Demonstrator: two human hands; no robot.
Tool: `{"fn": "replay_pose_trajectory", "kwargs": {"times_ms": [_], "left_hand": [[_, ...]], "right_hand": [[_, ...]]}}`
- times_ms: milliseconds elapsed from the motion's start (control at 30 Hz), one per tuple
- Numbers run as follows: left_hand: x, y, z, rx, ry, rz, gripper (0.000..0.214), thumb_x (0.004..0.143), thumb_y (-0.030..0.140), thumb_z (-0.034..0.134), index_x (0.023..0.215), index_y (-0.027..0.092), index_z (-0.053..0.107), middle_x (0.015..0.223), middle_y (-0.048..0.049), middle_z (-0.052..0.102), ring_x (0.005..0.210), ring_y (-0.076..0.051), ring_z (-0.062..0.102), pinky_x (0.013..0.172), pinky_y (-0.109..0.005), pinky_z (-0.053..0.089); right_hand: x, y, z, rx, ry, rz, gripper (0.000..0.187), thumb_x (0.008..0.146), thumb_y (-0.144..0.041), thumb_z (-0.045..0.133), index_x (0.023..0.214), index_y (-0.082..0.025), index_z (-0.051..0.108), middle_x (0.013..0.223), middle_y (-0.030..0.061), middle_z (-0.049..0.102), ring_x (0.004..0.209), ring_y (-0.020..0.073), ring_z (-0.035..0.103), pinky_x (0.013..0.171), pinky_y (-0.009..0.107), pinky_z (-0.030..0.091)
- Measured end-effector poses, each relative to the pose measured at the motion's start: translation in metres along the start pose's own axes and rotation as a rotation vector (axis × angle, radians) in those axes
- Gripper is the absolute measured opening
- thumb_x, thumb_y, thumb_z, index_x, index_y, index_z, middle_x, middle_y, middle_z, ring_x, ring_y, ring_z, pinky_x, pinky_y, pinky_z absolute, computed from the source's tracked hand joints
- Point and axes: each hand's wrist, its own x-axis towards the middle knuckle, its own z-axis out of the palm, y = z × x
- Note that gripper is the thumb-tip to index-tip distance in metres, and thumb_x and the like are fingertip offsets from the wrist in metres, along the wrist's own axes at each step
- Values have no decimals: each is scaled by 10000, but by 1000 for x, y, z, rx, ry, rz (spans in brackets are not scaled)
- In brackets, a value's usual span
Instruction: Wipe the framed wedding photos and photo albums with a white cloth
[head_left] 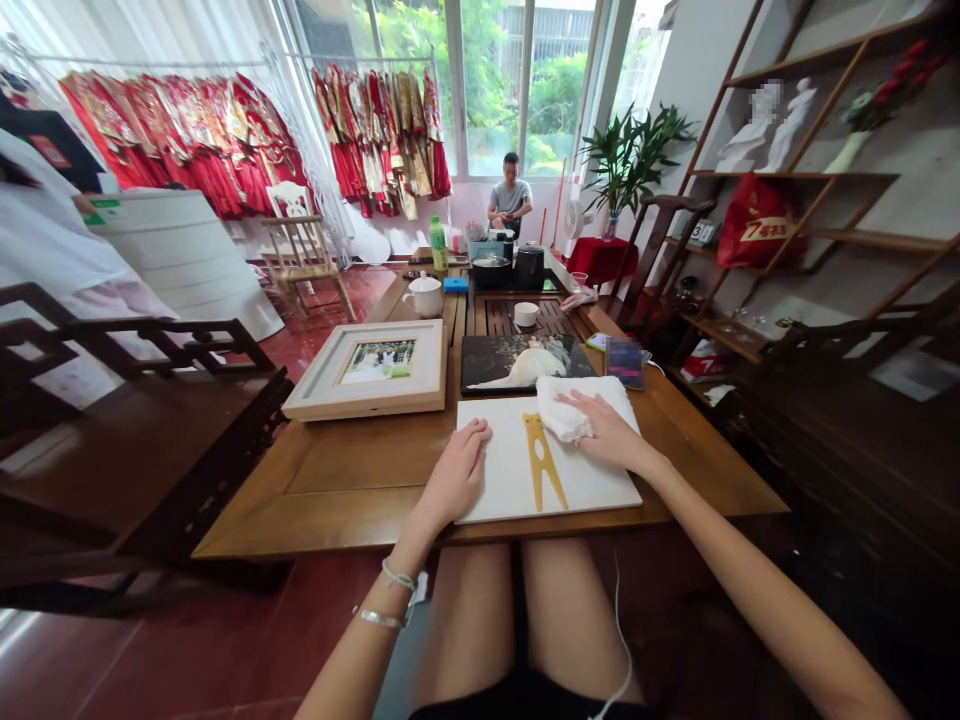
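photo board (pixel 510 495): lay flat at lower centre of frame, white side up, near edge right at lip of tea table (pixel 352 480); bore yellow A-shaped strut (pixel 541 462) down its middle.
left hand (pixel 457 470): rested palm down on left margin of photo board, fingers straight and together; gripped nothing, only pressed.
right hand (pixel 611 432): lay flat over white cloth (pixel 561 418) at upper right of photo board, fingers loosely spread on top; pressed bunched fabric down rather than clenching it.
neighbours: dark portrait print (pixel 517 360) just beyond far edge of photo board; framed photo (pixel 371 372) left of that; phone (pixel 625 362) just right of portrait print, screen blurred.
risk of slipping: judged liable to skid off table lip onto knees, given any easing of left hand during a drag of white cloth toward bottom of frame.
risk to strut: judged apt to snag white cloth, then bend or peel loose.
risk to neighbours: could have been shoved by a hard stroke toward top of frame, portrait print and phone alike; less exposed farther up, well apart: teacup (pixel 526 313), teapot (pixel 425 296).
white cable (pixel 619 620): hung by right thigh at bottom of frame; could have caught a forearm.
writing: large "7" plus unreadable characters on red bag (pixel 757 225), shelf at upper right; label on green bottle (pixel 439 243) too small to read; nothing legible on photo board.
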Motion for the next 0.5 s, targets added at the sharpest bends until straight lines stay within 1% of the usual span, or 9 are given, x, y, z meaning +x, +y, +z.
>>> {"fn": "replay_pose_trajectory", "kwargs": {"times_ms": [100,167,233,300,333,367,433,500], "left_hand": [[0,0,0,-5,13,0,365,939,159,342,1253,160,529,1395,-151,492,1370,-244,386,1154,-533,282],[0,1,1,-8,21,1,366,936,155,348,1255,168,528,1396,-145,492,1371,-241,385,1156,-528,283],[-1,1,1,-10,21,0,365,934,151,353,1252,168,530,1399,-146,490,1374,-242,381,1155,-533,281],[-1,2,1,-7,18,-3,363,933,149,355,1248,164,532,1403,-151,487,1377,-246,377,1155,-541,276],[-1,2,0,-3,16,-4,362,934,149,352,1248,161,532,1406,-154,485,1379,-248,374,1156,-544,273],[-1,3,0,1,12,-6,363,935,150,349,1248,157,531,1408,-156,483,1380,-250,371,1156,-547,269],[0,4,-1,7,3,-12,364,937,152,342,1251,141,527,1411,-165,479,1383,-255,365,1157,-552,263],[0,4,-1,8,-7,-15,367,939,158,338,1253,126,524,1411,-173,476,1383,-258,363,1157,-554,261]], "right_hand": [[-23,-24,-2,-53,-75,0,805,649,-110,476,1447,-137,369,1504,117,370,1432,260,219,1165,547,130],[-46,-43,-8,-89,-144,-8,819,649,-112,475,1458,-135,351,1518,118,337,1435,281,203,1152,573,165],[-70,-58,-16,-104,-215,-11,814,652,-103,472,1457,-157,362,1516,105,339,1425,299,226,1130,584,234],[-87,-67,-25,-101,-271,-19,801,645,-77,475,1435,-187,414,1488,83,392,1404,299,284,1119,542,300],[-91,-69,-30,-93,-286,-24,788,641,-64,478,1417,-196,448,1464,76,431,1388,294,323,1118,507,323],[-91,-68,-33,-82,-288,-25,773,640,-56,483,1400,-198,477,1441,74,463,1369,289,363,1116,472,340],[-81,-61,-36,-48,-268,-16,745,643,-56,488,1379,-175,504,1419,93,491,1336,286,418,1114,438,351],[-59,-49,-33,-10,-234,-11,735,646,-70,486,1378,-132,495,1432,126,470,1340,295,410,1125,466,321]]}}
